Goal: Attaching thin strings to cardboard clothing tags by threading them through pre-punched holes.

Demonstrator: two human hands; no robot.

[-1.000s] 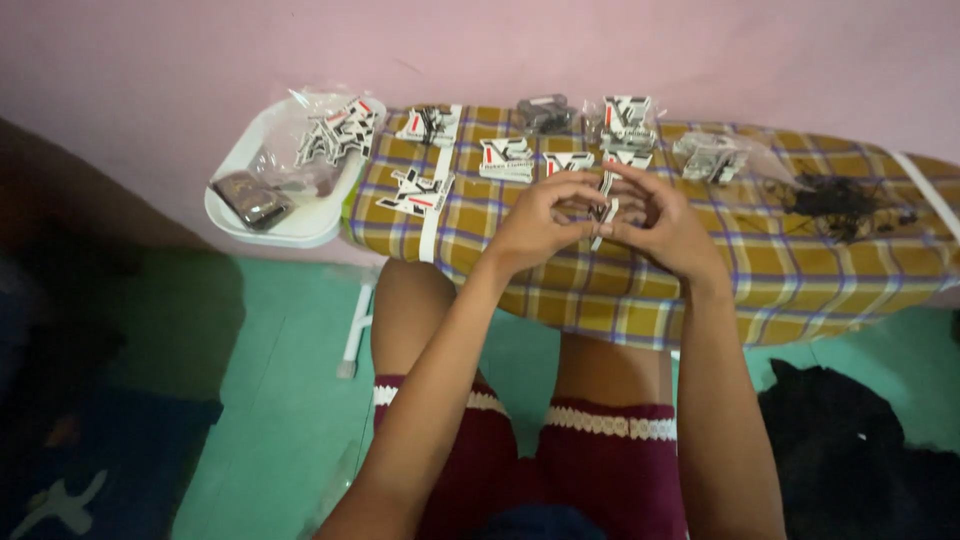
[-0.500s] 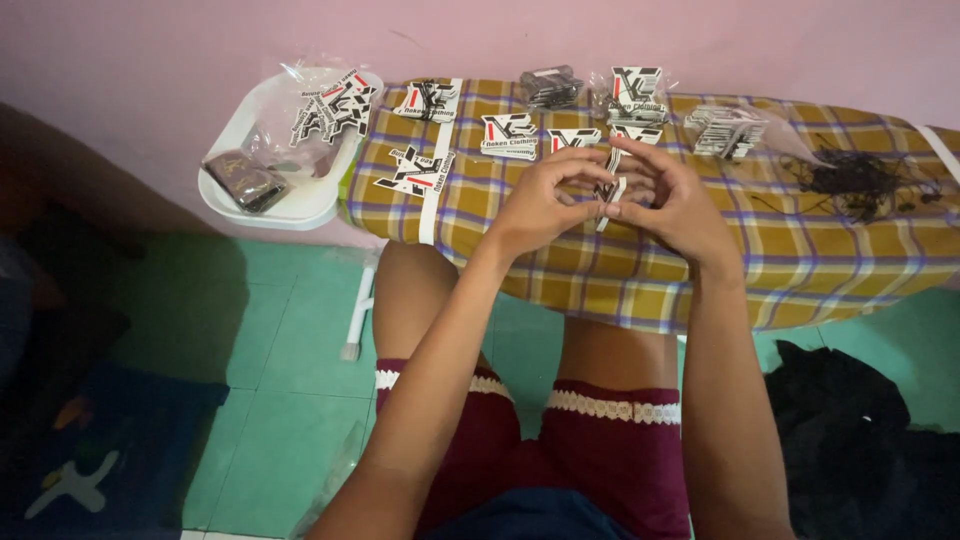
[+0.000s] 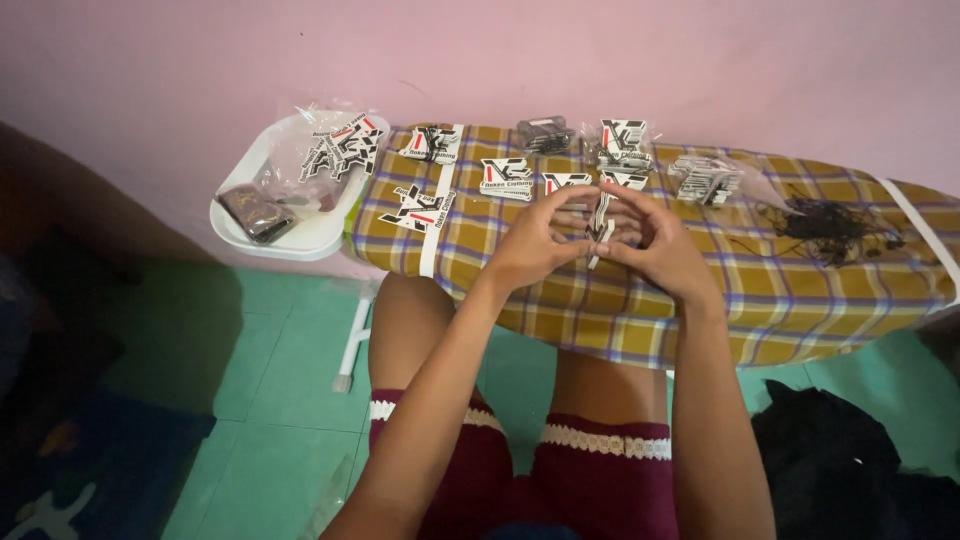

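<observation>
My left hand point(image 3: 535, 240) and my right hand point(image 3: 655, 245) meet above the middle of a plaid-covered ironing board point(image 3: 800, 300). Together they pinch a small black-and-white paper tag point(image 3: 603, 222) held upright between the fingertips. Just beyond my fingers lie more printed tags point(image 3: 505, 178) in small stacks on the board. A tangle of thin black strings point(image 3: 825, 225) lies to the right of my right hand.
A white tray point(image 3: 300, 235) at the board's left end holds a clear bag of tags point(image 3: 335, 150) and a dark flat object point(image 3: 255, 212). Another clear bag point(image 3: 705, 180) sits at the back. A pink wall stands behind. Dark cloth point(image 3: 850, 470) lies on the green floor at the right.
Both hands stay together on the tag. The view has shifted slightly, and my fingers have reworked their grip on the tag.
</observation>
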